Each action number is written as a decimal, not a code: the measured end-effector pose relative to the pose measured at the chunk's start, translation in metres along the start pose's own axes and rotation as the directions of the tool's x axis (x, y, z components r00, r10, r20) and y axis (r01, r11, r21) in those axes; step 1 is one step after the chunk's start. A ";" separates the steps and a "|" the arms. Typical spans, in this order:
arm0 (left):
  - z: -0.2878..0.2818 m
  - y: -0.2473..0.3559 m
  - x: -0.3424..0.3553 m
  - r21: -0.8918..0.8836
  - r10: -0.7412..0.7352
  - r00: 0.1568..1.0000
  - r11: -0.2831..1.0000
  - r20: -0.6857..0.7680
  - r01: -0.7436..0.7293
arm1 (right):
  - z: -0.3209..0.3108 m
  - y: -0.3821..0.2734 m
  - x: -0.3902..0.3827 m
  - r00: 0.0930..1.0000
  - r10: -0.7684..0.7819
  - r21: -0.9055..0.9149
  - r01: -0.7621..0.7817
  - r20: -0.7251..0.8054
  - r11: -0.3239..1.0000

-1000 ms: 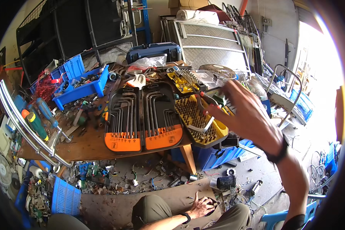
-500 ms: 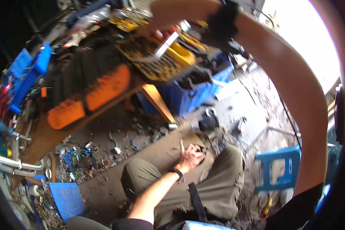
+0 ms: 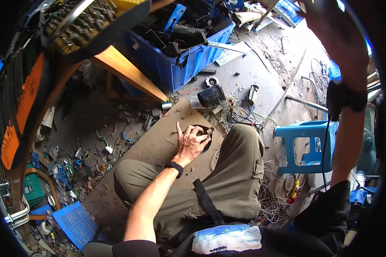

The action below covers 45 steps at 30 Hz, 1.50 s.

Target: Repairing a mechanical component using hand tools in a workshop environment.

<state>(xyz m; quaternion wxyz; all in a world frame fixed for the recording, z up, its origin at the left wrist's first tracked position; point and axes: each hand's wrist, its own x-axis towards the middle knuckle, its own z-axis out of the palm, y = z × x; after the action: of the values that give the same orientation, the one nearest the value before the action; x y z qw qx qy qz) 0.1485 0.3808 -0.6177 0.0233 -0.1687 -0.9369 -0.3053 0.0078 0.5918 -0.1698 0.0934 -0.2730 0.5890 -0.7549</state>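
My left hand (image 3: 193, 144) rests on a brown board (image 3: 158, 124) between my knees. Its thumb sticks out to the left while the other fingers curl over a dark rounded thing (image 3: 206, 145), mostly covered by the hand. A small metallic-looking bit (image 3: 210, 130) shows at the fingertips; its kind is unclear. My right hand (image 3: 336, 40) is raised at the far right, dark and blurred against the bright floor, so its fingers and anything in them cannot be made out. A black band circles each wrist.
A blue crate (image 3: 176, 70) of dark parts stands ahead, near a wooden table leg (image 3: 128, 70). On the left table lie orange-and-black holders (image 3: 30, 96) and a yellow tray of bits (image 3: 81, 32). A blue stool (image 3: 304, 145) stands right; scrap (image 3: 77, 167) and cables (image 3: 272, 197) litter the floor.
My right arm has swung from over the yellow tray out to the far right. The view has turned right, bringing the crate in more fully. My left hand stays on the board.
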 end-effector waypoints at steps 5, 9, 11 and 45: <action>-0.006 -0.003 0.004 0.022 0.031 1.000 0.999 0.001 -0.031 | -0.085 0.096 -0.076 0.666 0.713 -0.061 -0.720 0.217 0.691; -0.004 0.001 0.023 0.019 0.099 0.995 0.995 0.032 -0.100 | -0.105 0.190 -0.121 0.789 0.602 -0.845 -0.236 0.121 0.480; -0.007 -0.001 0.024 0.012 0.124 0.991 0.992 0.055 -0.125 | -0.102 0.230 -0.125 0.763 0.556 -0.860 -0.002 0.329 0.511; -0.014 -0.011 0.034 0.022 0.196 0.957 0.978 0.213 -0.206 | -0.075 0.274 -0.140 0.745 0.429 -0.851 0.508 0.511 0.133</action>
<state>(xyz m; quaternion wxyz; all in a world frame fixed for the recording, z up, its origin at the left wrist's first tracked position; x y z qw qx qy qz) 0.1119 0.3742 -0.6077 -0.0411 -0.2937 -0.9187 -0.2609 0.0361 0.6402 -0.4815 0.0698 -0.5287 0.8457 -0.0188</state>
